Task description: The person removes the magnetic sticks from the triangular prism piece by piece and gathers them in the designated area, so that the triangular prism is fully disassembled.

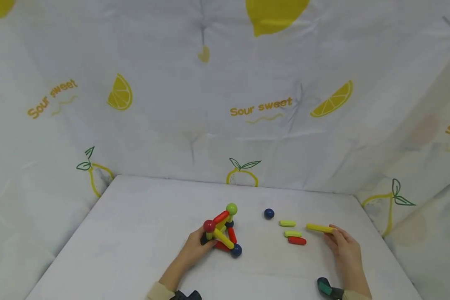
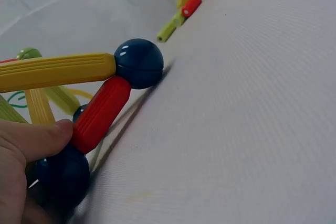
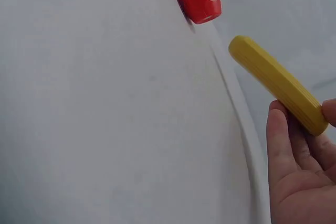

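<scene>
A yellow stick [image 1: 318, 228] is pinched over the table [image 1: 135, 233] by the fingers of the right hand [image 1: 346, 248], near two green sticks [image 1: 287, 223] and a red stick [image 1: 297, 241]. A frame of sticks and balls [image 1: 223, 239] is gripped on the table by the fingers of the left hand [image 1: 194, 247]. "Sour sweet" is printed on the white cloth [image 1: 165, 137] behind.

Hands [image 1: 196, 249] [image 1: 346, 246], L & R: bare. L sleeve [image 1: 159, 291]: beige, plain, cuff end only vis. R sleeve [image 1: 354, 295]: same col., cuff end vis. L wrist unit [image 1: 187, 295]: blk, partly out of view. R wrist unit [image 1: 324, 287]: blk housing w/ green panel, rounded end.
</scene>
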`<state>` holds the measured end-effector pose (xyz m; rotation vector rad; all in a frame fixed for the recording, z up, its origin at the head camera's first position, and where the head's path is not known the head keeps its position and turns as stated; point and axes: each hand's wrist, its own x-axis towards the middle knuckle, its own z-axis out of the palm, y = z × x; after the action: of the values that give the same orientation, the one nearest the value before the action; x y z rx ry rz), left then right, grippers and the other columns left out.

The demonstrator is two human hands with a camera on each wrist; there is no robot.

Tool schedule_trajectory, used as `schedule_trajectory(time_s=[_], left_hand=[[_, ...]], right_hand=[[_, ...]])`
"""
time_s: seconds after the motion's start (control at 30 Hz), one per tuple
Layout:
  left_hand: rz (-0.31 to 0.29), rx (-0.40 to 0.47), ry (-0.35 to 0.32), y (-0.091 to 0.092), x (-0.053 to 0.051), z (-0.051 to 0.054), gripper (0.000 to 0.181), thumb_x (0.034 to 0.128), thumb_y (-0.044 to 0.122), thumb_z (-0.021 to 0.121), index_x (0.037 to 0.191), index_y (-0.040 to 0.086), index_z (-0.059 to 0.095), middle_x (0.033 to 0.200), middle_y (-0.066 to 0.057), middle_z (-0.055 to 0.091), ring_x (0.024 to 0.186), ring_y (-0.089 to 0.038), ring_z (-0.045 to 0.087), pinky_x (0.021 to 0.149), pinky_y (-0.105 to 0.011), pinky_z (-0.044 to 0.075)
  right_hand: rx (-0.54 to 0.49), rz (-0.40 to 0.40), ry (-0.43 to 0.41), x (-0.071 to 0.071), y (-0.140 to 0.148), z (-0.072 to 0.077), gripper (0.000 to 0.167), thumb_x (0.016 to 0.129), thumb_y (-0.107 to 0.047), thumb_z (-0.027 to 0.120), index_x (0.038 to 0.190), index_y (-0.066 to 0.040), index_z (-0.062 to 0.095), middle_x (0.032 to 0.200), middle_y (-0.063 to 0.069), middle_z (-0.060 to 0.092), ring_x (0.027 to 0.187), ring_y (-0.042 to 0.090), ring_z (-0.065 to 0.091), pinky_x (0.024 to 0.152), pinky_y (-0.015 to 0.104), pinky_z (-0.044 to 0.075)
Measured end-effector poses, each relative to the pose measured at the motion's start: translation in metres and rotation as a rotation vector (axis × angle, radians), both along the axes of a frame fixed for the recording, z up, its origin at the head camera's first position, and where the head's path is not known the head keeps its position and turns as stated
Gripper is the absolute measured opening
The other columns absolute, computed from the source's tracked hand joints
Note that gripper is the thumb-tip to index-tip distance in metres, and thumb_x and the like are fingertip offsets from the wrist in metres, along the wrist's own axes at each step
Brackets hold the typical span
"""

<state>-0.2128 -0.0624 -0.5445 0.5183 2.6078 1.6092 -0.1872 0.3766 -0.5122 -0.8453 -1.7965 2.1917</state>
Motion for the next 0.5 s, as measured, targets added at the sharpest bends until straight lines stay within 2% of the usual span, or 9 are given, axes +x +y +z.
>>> schedule_trajectory(time_s=[0.1,0.3,0.33,0.4,0.5], left_hand=[[-0.024,0.005,-0.024,-0.001,0.001,-0.002,0.048,0.0871,0.029,0.066,0.127,0.006,0.054,0.130,-0.014,0.059,0.125,-0.034,0.051,0.105,-0.060,0.036],[-0.048,0.011,-0.044,-0.002,-0.002,-0.002,0.045,0.0863,0.029,0.067,0.125,0.008,0.056,0.127,-0.010,0.061,0.124,-0.032,0.053,0.105,-0.060,0.037],[-0.053,0.012,-0.049,-0.002,-0.004,-0.002,0.045,0.0861,0.029,0.067,0.125,0.009,0.056,0.127,-0.009,0.061,0.123,-0.031,0.053,0.105,-0.060,0.037],[-0.073,0.012,-0.060,-0.004,-0.007,0.000,0.044,0.0860,0.029,0.067,0.125,0.011,0.057,0.127,-0.006,0.062,0.123,-0.030,0.053,0.104,-0.059,0.038],[-0.118,0.017,-0.089,-0.007,-0.013,0.002,0.044,0.0857,0.029,0.068,0.125,0.013,0.057,0.127,-0.005,0.062,0.122,-0.028,0.053,0.105,-0.057,0.038]], right_hand=[[0.015,0.030,0.007,-0.003,0.007,-0.006,0.058,0.096,-0.032,0.052,0.144,-0.004,0.035,0.114,-0.009,0.046,0.089,-0.009,0.057,0.086,0.014,0.052],[0.132,0.021,0.021,-0.011,0.011,-0.009,0.049,0.095,-0.025,0.056,0.135,0.000,0.045,0.110,-0.008,0.048,0.086,-0.011,0.056,0.081,0.008,0.051],[0.179,0.020,0.008,-0.012,0.010,-0.009,0.048,0.095,-0.025,0.056,0.134,0.000,0.046,0.111,-0.008,0.049,0.087,-0.011,0.056,0.080,0.007,0.050],[0.339,0.024,-0.049,-0.012,0.010,-0.011,0.050,0.095,-0.031,0.054,0.135,-0.001,0.048,0.115,-0.004,0.053,0.092,-0.012,0.052,0.078,0.004,0.047],[0.569,0.019,-0.130,-0.011,0.008,-0.015,0.049,0.097,-0.036,0.050,0.134,-0.005,0.052,0.126,0.007,0.056,0.107,0.003,0.050,0.079,0.008,0.041]])
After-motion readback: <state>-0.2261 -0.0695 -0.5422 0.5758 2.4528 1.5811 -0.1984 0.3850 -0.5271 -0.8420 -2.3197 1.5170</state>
